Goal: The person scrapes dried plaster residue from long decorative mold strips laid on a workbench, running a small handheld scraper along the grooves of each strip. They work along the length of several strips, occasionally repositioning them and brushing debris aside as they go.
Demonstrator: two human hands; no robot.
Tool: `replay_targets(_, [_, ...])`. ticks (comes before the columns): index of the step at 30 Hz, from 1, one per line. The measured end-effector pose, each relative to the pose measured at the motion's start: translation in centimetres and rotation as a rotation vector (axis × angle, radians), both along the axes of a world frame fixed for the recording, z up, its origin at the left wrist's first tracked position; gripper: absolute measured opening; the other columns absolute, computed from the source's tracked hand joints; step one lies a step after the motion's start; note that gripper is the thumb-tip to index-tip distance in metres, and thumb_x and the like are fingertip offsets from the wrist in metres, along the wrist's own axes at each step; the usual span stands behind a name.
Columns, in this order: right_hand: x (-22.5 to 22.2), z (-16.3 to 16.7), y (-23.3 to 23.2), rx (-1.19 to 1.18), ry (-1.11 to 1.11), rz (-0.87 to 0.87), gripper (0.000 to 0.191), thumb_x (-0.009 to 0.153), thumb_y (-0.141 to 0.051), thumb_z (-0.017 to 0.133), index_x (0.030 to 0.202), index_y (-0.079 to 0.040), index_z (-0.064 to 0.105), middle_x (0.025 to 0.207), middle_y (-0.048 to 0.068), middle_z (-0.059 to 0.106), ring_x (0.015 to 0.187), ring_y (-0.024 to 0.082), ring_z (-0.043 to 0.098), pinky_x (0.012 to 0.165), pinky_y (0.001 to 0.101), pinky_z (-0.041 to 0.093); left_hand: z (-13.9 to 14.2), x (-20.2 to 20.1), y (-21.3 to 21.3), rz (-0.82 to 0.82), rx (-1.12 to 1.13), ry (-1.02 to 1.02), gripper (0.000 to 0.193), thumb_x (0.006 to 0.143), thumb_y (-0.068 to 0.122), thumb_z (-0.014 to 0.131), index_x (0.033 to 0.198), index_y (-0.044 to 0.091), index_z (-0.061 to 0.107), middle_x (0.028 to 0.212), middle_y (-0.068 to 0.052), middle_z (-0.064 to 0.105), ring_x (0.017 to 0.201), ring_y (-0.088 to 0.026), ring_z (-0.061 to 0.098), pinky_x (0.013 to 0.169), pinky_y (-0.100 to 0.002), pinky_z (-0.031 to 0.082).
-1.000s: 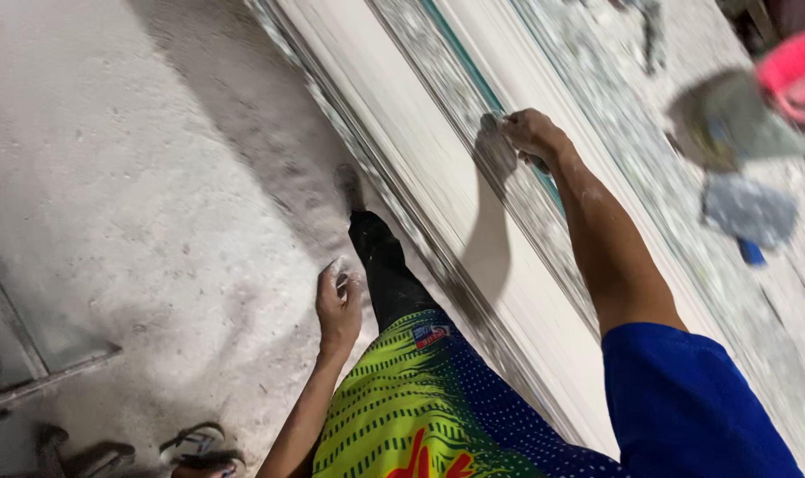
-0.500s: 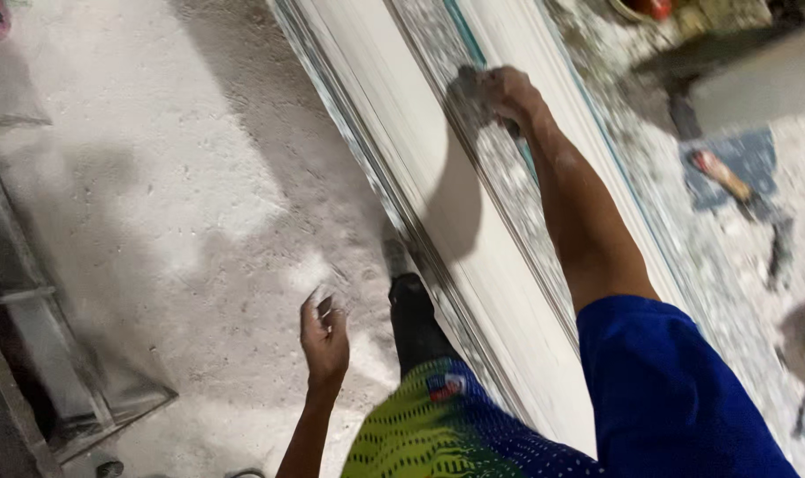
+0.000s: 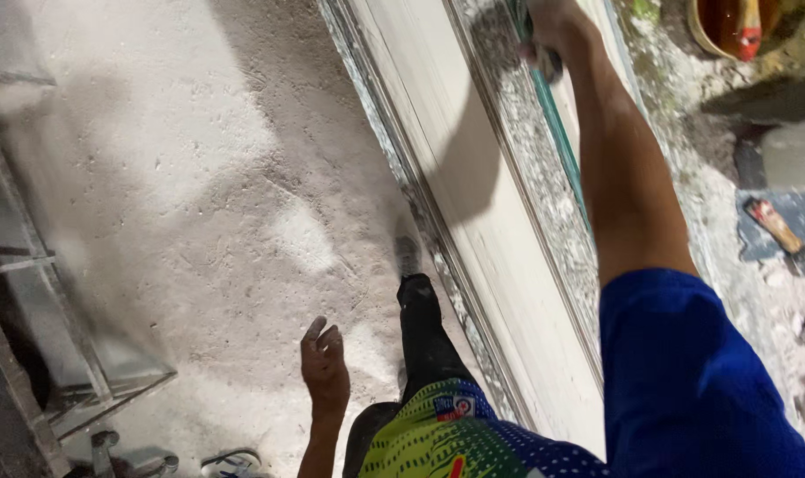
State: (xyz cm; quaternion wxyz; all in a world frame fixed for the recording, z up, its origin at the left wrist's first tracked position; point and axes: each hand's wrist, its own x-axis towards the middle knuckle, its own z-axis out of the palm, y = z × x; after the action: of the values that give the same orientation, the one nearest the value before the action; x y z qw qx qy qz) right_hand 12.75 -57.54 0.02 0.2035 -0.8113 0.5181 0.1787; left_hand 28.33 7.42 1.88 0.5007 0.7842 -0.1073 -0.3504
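A long white moulded panel (image 3: 473, 204) lies flat and runs away from me, with a grey speckled groove (image 3: 531, 168) and a thin teal strip (image 3: 563, 150) along it. My right hand (image 3: 553, 31) reaches far forward over the groove, its fingers closed on a small dark pad (image 3: 548, 62) pressed against the panel; the top of the frame partly cuts off the hand. My left hand (image 3: 324, 363) hangs at my side above the dusty floor, fingers loosely apart, holding nothing. My dark-trousered leg and shoe (image 3: 408, 257) stand beside the panel's left edge.
Dusty concrete floor (image 3: 199, 195) spreads to the left. A metal frame (image 3: 30, 265) stands at the far left, sandals (image 3: 234, 462) at the bottom. Right of the panel are an orange bucket (image 3: 730, 26), a grey block (image 3: 796, 155) and a red-handled tool (image 3: 774, 226) on a grey sheet.
My right hand has slid farther along the groove, away from me. My left hand has dropped lower and its fingers have loosened. My foot has stepped forward beside the panel.
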Motion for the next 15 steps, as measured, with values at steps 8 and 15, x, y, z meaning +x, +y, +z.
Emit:
replay_targets(8, [-18.3, 2.8, 18.1, 0.313, -0.157, -0.309, 0.015, 0.098, -0.019, 0.063, 0.102, -0.007, 0.072, 0.078, 0.014, 0.077, 0.068, 0.027, 0.074, 0.06, 0.0418, 0.059, 2.2, -5.1, 3.9, -0.147, -0.201, -0.038, 0.047, 0.103, 0.011, 0.056, 0.146, -0.007, 0.045, 0.139, -0.018, 0.059, 0.126, -0.022, 0.06, 0.104, -0.033, 0.049])
replay_targets(15, [-37.2, 5.9, 40.8, 0.465, -0.476, -0.947, 0.043, 0.113, -0.037, 0.04, 0.109, 0.003, 0.057, 0.078, 0.016, 0.067, 0.054, 0.019, 0.056, 0.051, 0.0409, 0.049, 3.2, -14.5, 15.4, -0.285, -0.066, -0.001, 0.051, 0.103, 0.021, 0.057, 0.147, -0.003, 0.045, 0.136, -0.017, 0.059, 0.122, -0.022, 0.06, 0.099, -0.034, 0.05])
